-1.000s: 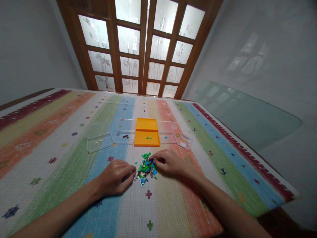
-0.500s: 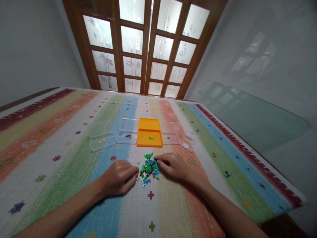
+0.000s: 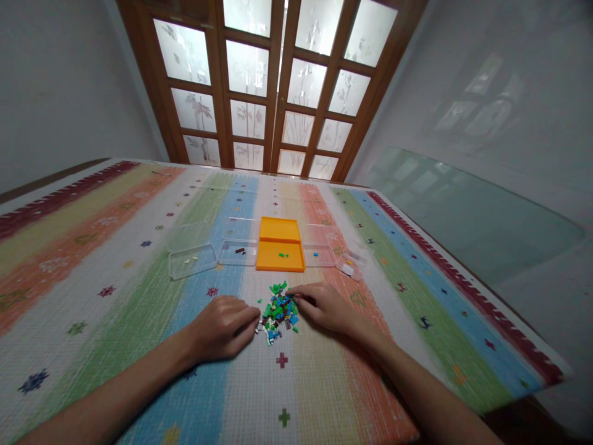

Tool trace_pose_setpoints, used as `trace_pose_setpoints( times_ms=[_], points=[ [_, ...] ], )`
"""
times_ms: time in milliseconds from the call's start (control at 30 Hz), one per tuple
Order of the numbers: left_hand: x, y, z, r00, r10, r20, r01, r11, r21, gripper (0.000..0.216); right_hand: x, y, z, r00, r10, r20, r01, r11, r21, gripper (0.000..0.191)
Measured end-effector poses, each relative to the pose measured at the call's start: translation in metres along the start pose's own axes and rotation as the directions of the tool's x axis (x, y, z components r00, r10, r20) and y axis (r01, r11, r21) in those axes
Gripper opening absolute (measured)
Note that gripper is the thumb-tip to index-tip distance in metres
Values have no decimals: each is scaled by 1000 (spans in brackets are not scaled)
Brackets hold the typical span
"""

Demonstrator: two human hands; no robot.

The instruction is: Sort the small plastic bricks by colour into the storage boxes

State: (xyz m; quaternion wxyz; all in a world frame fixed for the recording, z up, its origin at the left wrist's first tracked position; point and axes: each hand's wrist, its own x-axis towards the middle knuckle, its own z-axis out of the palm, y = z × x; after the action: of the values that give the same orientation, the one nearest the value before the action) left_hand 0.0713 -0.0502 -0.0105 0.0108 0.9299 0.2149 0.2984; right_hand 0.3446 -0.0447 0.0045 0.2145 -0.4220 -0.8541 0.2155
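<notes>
Small green, blue, brown and white bricks [image 3: 278, 311] lie jumbled together on the striped tablecloth [image 3: 254, 395].

Wooden doors [image 3: 220, 93] with frosted panes [image 3: 247, 68] rise beyond the striped tablecloth [image 3: 259, 395]; along the right wall [image 3: 546, 142], a greenish panel [image 3: 463, 194], perhaps glass.

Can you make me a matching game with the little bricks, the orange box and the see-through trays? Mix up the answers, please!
1. Orange box
2. Clear tray just left of it
3. Clear tray just right of it
4. Brick pile

A. Blue piece inside
B. Between left hand and right hand
C. Green pieces inside
D. Brown pieces inside

Pairs: 1-C, 2-D, 3-A, 4-B
</notes>
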Motion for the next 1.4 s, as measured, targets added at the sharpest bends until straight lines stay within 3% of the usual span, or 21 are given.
trace_pose_setpoints(
  times_ms=[333, 700, 900, 967, 1133, 1400],
  points=[
    [0, -1, 2, 999, 16, -43, -18, 999, -29, 19, 7, -4, -1, 992, 122, 12, -122, 992, 38, 24],
    [-1, -2, 2, 1000, 7, -11, -8, 998, -55, 19, 9, -9, -2, 990, 142, -5, -141, 988, 63, 24],
    [-2, -3, 3, 1000, 6, -6, -6, 997, -82, 21, 17, 14, -36, 960, 202, -196, -210, 977, -22, 20],
    [-2, -3, 3, 1000, 6, -1, -6, 997, -83, 21, 25, 27, -52, 949, 235, -209, -254, 965, -68, 20],
    [-1, -3, 3, 1000, 15, -11, -16, 997, -70, 21, 47, 46, -74, 931, 342, -126, -363, 905, -222, 20],
    [0, -2, 1, 1000, -4, 11, 4, 997, -74, 22, 70, 50, -69, 911, 402, 95, -355, 879, -319, 22]
  ],
)
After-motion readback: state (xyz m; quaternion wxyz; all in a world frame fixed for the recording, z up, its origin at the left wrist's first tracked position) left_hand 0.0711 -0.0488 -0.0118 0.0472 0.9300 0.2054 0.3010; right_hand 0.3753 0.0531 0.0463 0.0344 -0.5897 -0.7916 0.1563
